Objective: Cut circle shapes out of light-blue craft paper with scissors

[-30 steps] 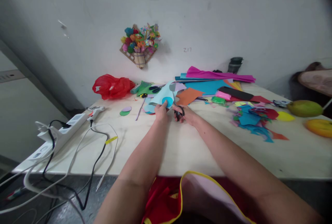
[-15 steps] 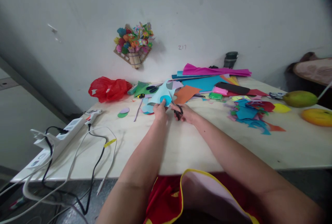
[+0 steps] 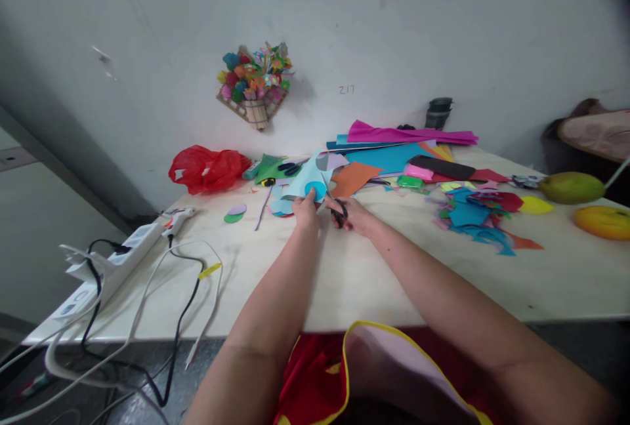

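Pale-blue paper is pinched by the left hand, while the right hand grips scissors, blade tips indistinct.

Paper left of scissors

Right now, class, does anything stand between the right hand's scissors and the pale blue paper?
Nothing visible does. The right hand holds the scissors close by the lower right of the pale blue paper, and the left hand grips the paper farther left.

Handwritten mark on pale wall: "217", possibly "Z17".
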### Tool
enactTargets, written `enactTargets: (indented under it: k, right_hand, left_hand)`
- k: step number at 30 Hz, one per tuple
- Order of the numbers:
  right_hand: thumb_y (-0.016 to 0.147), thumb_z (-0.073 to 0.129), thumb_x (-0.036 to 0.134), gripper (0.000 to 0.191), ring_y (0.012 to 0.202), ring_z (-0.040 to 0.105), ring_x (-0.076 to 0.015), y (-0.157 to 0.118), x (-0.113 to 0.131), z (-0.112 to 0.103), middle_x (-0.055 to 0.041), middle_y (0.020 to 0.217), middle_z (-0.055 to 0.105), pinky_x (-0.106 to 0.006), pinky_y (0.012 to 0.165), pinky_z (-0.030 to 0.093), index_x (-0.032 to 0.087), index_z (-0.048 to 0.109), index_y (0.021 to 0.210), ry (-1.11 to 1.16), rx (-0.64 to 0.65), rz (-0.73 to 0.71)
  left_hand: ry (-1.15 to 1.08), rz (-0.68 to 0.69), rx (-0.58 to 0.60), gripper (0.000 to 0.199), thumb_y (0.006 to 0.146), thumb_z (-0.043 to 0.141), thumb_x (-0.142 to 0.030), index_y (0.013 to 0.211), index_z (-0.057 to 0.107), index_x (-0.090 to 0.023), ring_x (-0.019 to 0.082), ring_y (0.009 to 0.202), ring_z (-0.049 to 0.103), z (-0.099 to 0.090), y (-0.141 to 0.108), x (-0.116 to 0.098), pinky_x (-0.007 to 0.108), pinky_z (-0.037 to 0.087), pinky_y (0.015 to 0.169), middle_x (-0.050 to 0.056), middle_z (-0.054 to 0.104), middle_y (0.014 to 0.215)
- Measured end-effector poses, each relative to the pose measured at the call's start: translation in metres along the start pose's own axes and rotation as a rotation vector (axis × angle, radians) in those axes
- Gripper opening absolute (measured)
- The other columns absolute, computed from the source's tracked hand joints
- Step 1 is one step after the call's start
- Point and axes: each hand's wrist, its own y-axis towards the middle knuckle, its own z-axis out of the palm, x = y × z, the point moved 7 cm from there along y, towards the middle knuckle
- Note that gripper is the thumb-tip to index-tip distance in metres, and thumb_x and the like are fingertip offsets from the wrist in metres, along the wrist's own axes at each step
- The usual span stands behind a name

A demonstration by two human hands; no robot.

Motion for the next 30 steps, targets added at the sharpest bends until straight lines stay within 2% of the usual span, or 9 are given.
enactTargets:
  k: [5,19,24,30]
  right_hand:
    - [0.089,0.072,0.05,0.037,0.036,0.053,-0.0086,-0.0001,-0.0003,0.0001,0.0029,0.051,0.058,-0.017,0.026,0.025,0.016,0.061,0.083,0.003,-0.003,-0.002]
    - [0.086,0.076,0.05,0.037,0.035,0.051,-0.0078,0.0023,-0.003,0.0001,0.004,0.049,0.056,-0.016,0.026,0.022,0.017,0.059,0.08,0.017,-0.008,-0.011]
    - [0.085,0.076,0.05,0.039,0.035,0.05,-0.0076,0.0011,-0.0027,0.0,0.0036,0.049,0.056,-0.016,0.026,0.022,0.017,0.058,0.077,0.01,-0.011,-0.003]
    - [0.085,0.078,0.047,0.038,0.035,0.05,-0.0077,-0.0016,0.0013,0.0008,0.004,0.048,0.055,-0.016,0.026,0.023,0.016,0.058,0.076,0.012,-0.01,-0.019]
  left_hand:
    - [0.008,-0.003,-0.043,0.035,0.072,0.085,-0.033,0.065,0.053,-0.018,0.012,0.055,0.056,-0.0013,-0.0012,-0.0012,0.028,0.047,0.065,-0.004,0.055,0.055]
    - [0.007,-0.019,-0.042,0.035,0.071,0.085,-0.039,0.074,0.057,-0.018,0.013,0.055,0.06,-0.0036,0.0018,0.0033,0.026,0.048,0.059,-0.005,0.055,0.055]
    - [0.008,-0.019,-0.069,0.039,0.07,0.086,-0.035,0.066,0.05,-0.02,0.01,0.049,0.053,-0.0039,-0.0012,-0.0006,0.025,0.047,0.057,-0.005,0.053,0.053]
    - [0.023,-0.023,-0.057,0.035,0.072,0.085,-0.028,0.066,0.052,-0.019,0.01,0.052,0.054,-0.005,0.0005,-0.0003,0.026,0.046,0.061,-0.006,0.053,0.055]
